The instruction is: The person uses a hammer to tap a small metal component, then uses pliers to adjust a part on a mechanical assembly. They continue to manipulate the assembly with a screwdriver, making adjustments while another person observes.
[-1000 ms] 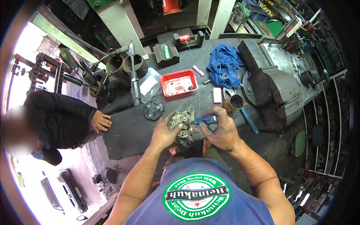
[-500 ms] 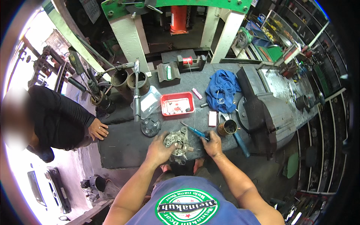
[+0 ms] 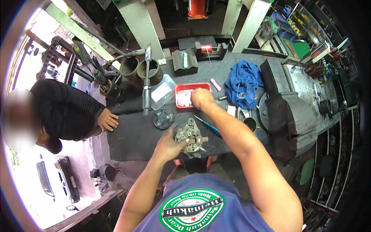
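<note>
My left hand (image 3: 170, 145) grips a grey metal alternator (image 3: 191, 133) by its left side, the thumb lying across its exposed face. The alternator rests at the bench's near edge. My right hand (image 3: 202, 99) reaches into a shallow red tray (image 3: 176, 96), fingers curled downward; their tips and anything between them are hidden. Small parts lie in the tray, too small to name. Beneath my right forearm lies a slim blue-handled tool (image 3: 208, 126) with a thin metal tip. A round black vented cover (image 3: 163, 118) sits just beyond my left hand.
A large bench vise (image 3: 291, 120) stands on the right, beside a blue cloth (image 3: 244, 83) and a tin cup (image 3: 250, 124). Farther back are a hammer (image 3: 147, 89), metal cans (image 3: 154, 73) and a red wire spool (image 3: 206, 48). At left, another person's hand (image 3: 107, 120) rests on the bench.
My right hand has let go of the blue-handled tool and moved forward into the red tray. My left hand stays on the alternator. The whole view has shifted somewhat.
</note>
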The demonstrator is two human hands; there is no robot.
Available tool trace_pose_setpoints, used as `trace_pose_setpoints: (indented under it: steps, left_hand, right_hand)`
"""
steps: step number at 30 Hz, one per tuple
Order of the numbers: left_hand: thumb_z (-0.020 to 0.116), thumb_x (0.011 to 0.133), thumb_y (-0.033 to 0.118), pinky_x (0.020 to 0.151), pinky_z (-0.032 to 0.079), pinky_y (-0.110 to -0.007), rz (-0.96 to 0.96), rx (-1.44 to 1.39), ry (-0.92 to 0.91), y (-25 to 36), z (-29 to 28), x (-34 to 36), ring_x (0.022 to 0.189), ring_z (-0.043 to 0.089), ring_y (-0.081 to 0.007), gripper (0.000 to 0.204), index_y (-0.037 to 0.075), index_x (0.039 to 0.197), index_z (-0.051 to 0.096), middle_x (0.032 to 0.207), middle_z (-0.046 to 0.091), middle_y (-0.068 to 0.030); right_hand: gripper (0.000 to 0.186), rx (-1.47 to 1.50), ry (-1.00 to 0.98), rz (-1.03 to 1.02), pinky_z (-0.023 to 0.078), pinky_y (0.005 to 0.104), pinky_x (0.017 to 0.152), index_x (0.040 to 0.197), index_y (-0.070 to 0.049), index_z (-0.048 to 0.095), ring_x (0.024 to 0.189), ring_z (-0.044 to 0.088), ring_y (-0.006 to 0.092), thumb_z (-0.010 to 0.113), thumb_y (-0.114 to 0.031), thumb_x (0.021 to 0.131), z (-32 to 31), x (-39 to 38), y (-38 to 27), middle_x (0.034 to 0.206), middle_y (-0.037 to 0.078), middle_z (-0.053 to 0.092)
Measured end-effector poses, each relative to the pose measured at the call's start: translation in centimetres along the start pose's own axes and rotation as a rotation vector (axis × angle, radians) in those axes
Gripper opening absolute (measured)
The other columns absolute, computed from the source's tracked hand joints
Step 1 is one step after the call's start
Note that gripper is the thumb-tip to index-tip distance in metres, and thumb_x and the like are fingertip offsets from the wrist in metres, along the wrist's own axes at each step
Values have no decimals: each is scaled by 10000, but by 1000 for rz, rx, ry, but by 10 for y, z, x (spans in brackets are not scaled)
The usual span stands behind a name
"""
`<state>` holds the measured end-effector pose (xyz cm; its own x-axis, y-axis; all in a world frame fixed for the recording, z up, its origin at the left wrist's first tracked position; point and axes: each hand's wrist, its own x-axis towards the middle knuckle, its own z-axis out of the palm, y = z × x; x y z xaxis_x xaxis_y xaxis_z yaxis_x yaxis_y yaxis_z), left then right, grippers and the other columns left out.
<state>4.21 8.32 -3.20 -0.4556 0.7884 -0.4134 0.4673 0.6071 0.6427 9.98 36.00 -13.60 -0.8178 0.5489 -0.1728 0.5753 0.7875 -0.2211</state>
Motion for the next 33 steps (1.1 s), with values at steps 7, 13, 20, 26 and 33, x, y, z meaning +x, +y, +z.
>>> trace_pose_setpoints:
  steps: [7, 13, 20, 26, 33]
  left_hand:
    - [827, 886, 506, 1244, 447, -482, -84, -32, -145, 1, -6, 10, 1473, 576, -432, 917, -23, 1581, 550, 1546, 602, -333]
    - [843, 864, 555, 1229, 463, -471, -134, -8, -214, 6, -15, 15, 1440, 610, -433, 987, -84, 1547, 530, 1509, 629, -340]
    - [838, 853, 638, 1182, 498, -488, -49, 61, -242, -2, -22, 23, 1390, 650, -460, 1078, -147, 1507, 495, 1432, 664, -383]
    - [812, 875, 667, 1179, 501, -495, 6, 64, -254, -8, -22, 23, 1381, 649, -490, 1133, -182, 1524, 437, 1419, 649, -425]
    - [792, 893, 679, 1130, 527, -510, 48, 58, -236, -19, -16, 27, 1321, 677, -511, 1059, -167, 1445, 476, 1342, 673, -444]
  right_hand:
    - [239, -10, -54, 5, 667, 514, 874, 977, -42, 860, 1004, 825, 401, 674, -192, 959, -3, 9, -6, 1074, 245, 825]
    - [243, 149, 151, 48, 636, 492, 950, 1132, -24, 821, 1064, 793, 428, 625, -119, 1024, -29, -15, -5, 1180, 249, 801]
    - [202, 901, 240, 365, 611, 343, 786, 1068, 23, 820, 831, 764, 145, 751, -116, 939, -82, -177, -39, 911, 120, 824]
    - [192, 937, 350, 424, 604, 315, 792, 1122, 39, 796, 891, 743, 133, 787, -22, 940, -50, -238, -112, 1029, 101, 813]
    - [183, 532, 470, 254, 612, 473, 848, 1106, -44, 802, 973, 741, 411, 787, -40, 924, -23, -238, -127, 1068, 164, 729]
